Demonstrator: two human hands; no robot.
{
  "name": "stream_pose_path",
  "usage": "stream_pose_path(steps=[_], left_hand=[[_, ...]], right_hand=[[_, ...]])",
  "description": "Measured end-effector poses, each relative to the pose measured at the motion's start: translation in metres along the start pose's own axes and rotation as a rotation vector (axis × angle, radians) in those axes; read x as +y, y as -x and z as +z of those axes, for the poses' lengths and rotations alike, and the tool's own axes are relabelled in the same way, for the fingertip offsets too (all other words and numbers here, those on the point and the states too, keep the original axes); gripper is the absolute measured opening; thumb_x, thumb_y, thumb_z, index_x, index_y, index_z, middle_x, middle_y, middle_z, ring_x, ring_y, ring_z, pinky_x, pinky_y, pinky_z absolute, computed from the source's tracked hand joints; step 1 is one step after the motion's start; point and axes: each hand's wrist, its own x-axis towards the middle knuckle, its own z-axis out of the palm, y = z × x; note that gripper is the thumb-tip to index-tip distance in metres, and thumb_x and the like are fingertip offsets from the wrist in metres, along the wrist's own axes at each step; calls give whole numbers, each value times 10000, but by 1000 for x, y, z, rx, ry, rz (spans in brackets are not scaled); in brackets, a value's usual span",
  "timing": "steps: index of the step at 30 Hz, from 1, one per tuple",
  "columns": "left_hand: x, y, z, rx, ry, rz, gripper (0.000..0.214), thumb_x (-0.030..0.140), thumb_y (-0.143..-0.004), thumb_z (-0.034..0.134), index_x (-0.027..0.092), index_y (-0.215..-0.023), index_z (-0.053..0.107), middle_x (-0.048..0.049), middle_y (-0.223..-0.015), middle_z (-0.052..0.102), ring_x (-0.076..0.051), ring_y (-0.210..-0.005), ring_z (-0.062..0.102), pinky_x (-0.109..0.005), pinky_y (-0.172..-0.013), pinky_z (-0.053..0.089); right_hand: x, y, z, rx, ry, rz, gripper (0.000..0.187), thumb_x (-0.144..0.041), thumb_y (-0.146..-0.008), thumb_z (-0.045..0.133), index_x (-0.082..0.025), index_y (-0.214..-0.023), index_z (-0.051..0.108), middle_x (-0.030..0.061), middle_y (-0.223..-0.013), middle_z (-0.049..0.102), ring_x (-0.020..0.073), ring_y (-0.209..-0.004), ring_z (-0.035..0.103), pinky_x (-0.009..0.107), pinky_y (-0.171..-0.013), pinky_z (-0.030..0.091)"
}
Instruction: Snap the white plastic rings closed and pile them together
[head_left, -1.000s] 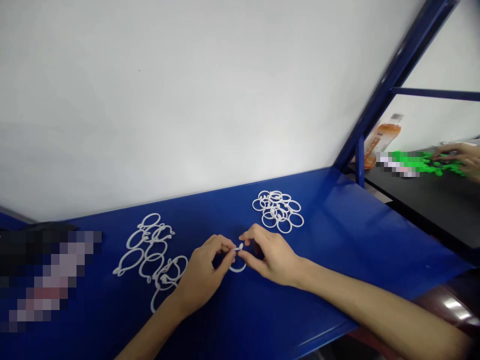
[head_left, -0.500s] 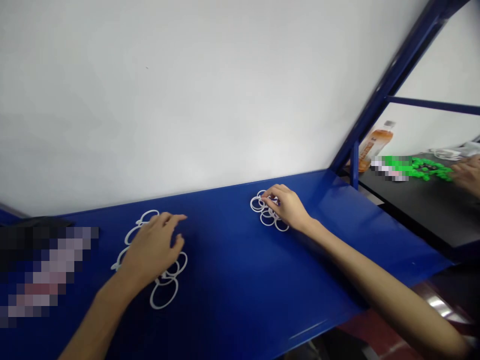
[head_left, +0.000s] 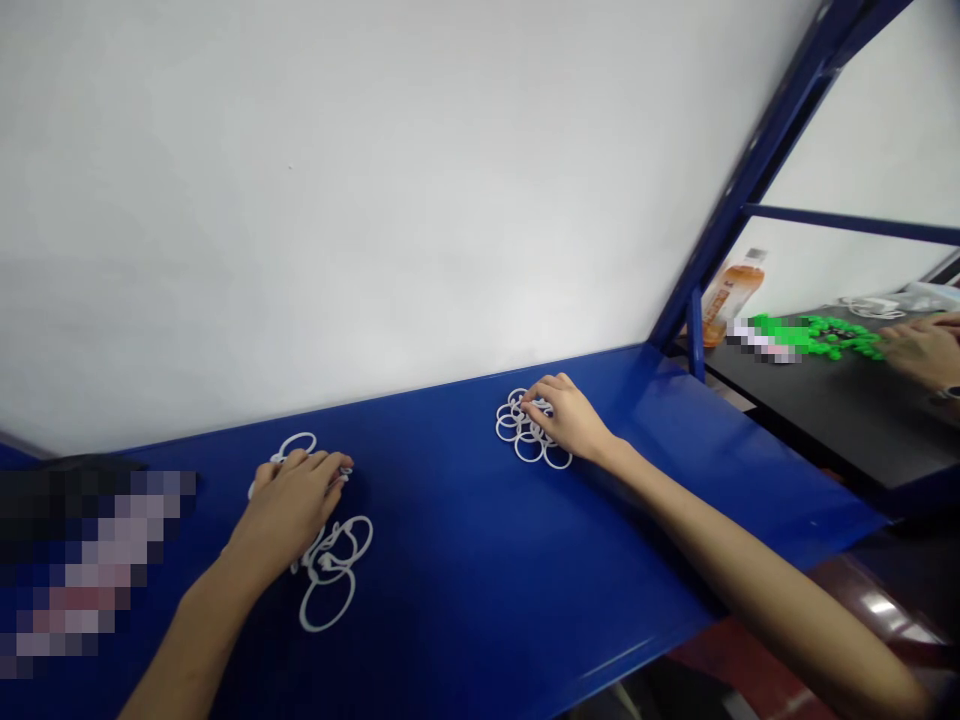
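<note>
Thin white rings with small knobbly tabs lie in two groups on the blue tabletop [head_left: 442, 560]. Over the left group of rings [head_left: 328, 600], my left hand [head_left: 289, 505] is curled, a bit of white ring [head_left: 345, 474] showing at its fingertips. Part of that group is hidden beneath the palm. My right hand [head_left: 566, 415] reaches across to the overlapping pile of rings [head_left: 529, 448], its thumb and forefinger pinched on a white ring at the pile's upper edge. The other fingers hide part of this pile.
A white wall [head_left: 375, 200] rises behind the table. On the right, beyond a blue metal frame [head_left: 697, 260], a black table [head_left: 817, 410] holds green pieces [head_left: 832, 335] and an orange drink bottle [head_left: 735, 295]. Another person's hands [head_left: 926, 350] work there. Dark cloth [head_left: 67, 490] lies far left.
My left hand has gone from spread fingers to closed on a ring in the left group. My right hand stays at its pile. The view has shifted slightly.
</note>
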Motion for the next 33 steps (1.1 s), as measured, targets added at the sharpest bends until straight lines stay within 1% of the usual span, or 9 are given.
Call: stream_pose_path(steps=[7, 9, 11, 13, 15, 18, 23, 27, 33], left_hand=[[28, -2, -19, 169, 299, 6, 350, 521, -898, 495, 260, -1031, 686, -47, -932, 721, -266, -967, 625, -426, -891, 439], [47, 2, -26, 164, 456, -4, 369, 575, -870, 555, 260, -1004, 692, -33, -933, 717, -221, -872, 639, -348, -792, 495], [67, 8, -29, 81, 598, -14, 355, 579, -849, 605, 264, -983, 699, -21, -939, 715, -194, -815, 648, -289, -661, 503], [86, 13, -29, -28, 743, 30, 308, 540, -863, 616, 264, -972, 696, -7, -919, 717, -174, -783, 653, -278, -661, 521], [100, 18, -27, -118, 867, 62, 269, 498, -891, 601, 262, -983, 691, 1, -892, 721, -164, -780, 664, -285, -711, 540], [111, 21, -23, -177, 958, 57, 277, 482, -918, 572, 256, -1029, 690, -6, -872, 724, -165, -787, 675, -287, -716, 546], [110, 20, -18, -80, 912, 36, 262, 463, -917, 573, 256, -1015, 701, -2, -880, 724, -160, -783, 669, -274, -695, 529], [111, 19, -14, 7, 875, 74, 208, 427, -905, 594, 259, -897, 716, 14, -843, 705, -149, -754, 646, -274, -723, 513], [116, 21, -10, 18, 926, 96, 151, 297, -895, 601, 249, -778, 683, 35, -733, 657, -131, -697, 622, -254, -686, 485]], right_hand=[[-60, 19, -2, 32, -90, -130, 133, -232, -988, 540, -185, -976, 664, 77, -981, 683, 219, -904, 573, 400, -880, 489], [-82, 27, 5, -47, -177, -181, 169, -254, -991, 540, -178, -1103, 640, 94, -1087, 672, 224, -1011, 598, 401, -926, 509], [-98, 34, 12, -108, -269, -214, 284, -287, -991, 548, -173, -1250, 573, 119, -1249, 634, 229, -1152, 588, 404, -984, 513], [-107, 41, 18, -174, -355, -252, 372, -304, -978, 572, -170, -1320, 512, 134, -1353, 589, 231, -1243, 561, 407, -1020, 507], [-109, 47, 21, -218, -422, -262, 353, -299, -974, 576, -167, -1294, 508, 133, -1314, 617, 224, -1207, 590, 397, -989, 525], [-105, 50, 25, -214, -473, -204, 231, -313, -988, 555, -171, -1171, 547, 99, -1085, 681, 194, -988, 657, 350, -847, 559], [-98, 51, 27, -151, -514, -187, 96, -258, -996, 537, -175, -1021, 578, 55, -919, 647, 151, -807, 620, 284, -736, 529], [-98, 53, 29, -173, -522, -245, 104, -223, -1010, 506, -180, -957, 583, 56, -911, 653, 157, -835, 609, 285, -758, 523], [-99, 59, 28, -255, -524, -293, 132, -218, -1025, 482, -180, -963, 592, 55, -910, 643, 156, -851, 610, 274, -768, 525]])
